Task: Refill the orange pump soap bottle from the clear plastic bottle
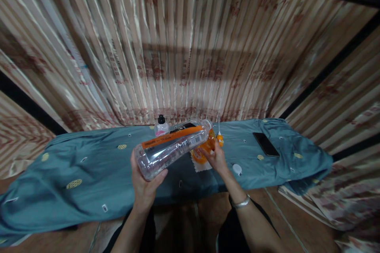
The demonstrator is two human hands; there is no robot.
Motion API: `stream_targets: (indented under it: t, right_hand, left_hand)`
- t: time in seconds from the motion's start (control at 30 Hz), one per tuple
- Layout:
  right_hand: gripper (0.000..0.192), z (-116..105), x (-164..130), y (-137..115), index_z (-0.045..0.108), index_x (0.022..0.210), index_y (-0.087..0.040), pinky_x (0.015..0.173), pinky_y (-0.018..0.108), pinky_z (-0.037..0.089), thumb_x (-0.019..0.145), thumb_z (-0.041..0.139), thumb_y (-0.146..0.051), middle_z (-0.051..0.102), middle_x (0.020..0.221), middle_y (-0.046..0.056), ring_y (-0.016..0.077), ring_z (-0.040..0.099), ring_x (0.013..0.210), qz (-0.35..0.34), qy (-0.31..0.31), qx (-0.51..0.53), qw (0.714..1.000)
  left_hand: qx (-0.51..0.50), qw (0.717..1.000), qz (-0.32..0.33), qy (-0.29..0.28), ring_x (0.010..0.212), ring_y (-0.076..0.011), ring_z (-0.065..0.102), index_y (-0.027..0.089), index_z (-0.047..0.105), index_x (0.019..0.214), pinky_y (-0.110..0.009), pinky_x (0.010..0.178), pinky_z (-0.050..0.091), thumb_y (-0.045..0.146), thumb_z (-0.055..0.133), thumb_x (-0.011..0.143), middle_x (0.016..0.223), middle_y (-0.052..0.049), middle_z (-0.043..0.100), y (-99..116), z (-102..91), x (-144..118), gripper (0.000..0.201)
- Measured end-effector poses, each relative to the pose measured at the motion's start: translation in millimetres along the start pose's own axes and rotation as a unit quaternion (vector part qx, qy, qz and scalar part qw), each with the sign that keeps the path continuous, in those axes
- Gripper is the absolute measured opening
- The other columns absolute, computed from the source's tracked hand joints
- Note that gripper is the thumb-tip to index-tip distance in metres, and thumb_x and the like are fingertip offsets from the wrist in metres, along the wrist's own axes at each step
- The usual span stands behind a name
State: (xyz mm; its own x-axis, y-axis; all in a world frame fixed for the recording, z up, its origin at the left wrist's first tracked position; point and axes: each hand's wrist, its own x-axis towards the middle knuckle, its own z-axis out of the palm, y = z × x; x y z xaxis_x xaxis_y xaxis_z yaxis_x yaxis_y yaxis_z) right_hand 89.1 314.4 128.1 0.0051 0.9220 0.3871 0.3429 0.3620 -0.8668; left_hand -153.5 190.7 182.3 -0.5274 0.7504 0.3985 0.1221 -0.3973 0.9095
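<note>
Holding clear, orange-labelled plastic bottle [172, 151] tilted in left hand [144, 187], gripping translucent orange container [211, 141] beside its mouth with right hand [218, 159], apparently aligning both, next needing steadiness.

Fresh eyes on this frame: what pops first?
The big clear bottle with an orange band on its label, held tilted in the left hand, its mouth near the orange item at the right hand. Next, the teal cloth below, a dark flat device lying toward its right end. Pleated curtains fill the background.
</note>
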Motion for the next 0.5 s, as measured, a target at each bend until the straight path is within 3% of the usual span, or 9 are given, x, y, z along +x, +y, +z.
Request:
stream_targets:
  t: [0.17,0.5]
  right_hand:
    - [0.07,1.0,0.7,1.4,0.054,0.135,-0.019,0.088,0.046,0.063,0.079,0.075,-0.056,0.078,0.112,0.014,0.0325,0.076,0.101,0.008,-0.007,0.018,1.0]
    - [0.066,1.6,1.6,5.2,0.053,0.135,-0.021,0.09,0.045,0.063,0.08,0.075,-0.05,0.078,0.114,0.013,0.0318,0.075,0.105,-0.001,-0.006,0.022,1.0]
  left_hand:
    - [-0.001,1.0,-0.002,-0.008,0.141,-0.0362,0.049,0.026,0.042,0.151,-0.052,0.119,0.036,0.038,0.088,0.066,0.152,-0.014,0.051,-1.6,0.9,0.2,0.098]
    - [-0.015,0.999,-0.027,0.021,0.134,-0.0391,0.055,0.022,0.046,0.146,-0.055,0.114,0.042,0.042,0.091,0.057,0.146,-0.016,0.056,0.0,5.1,1.0,0.102]
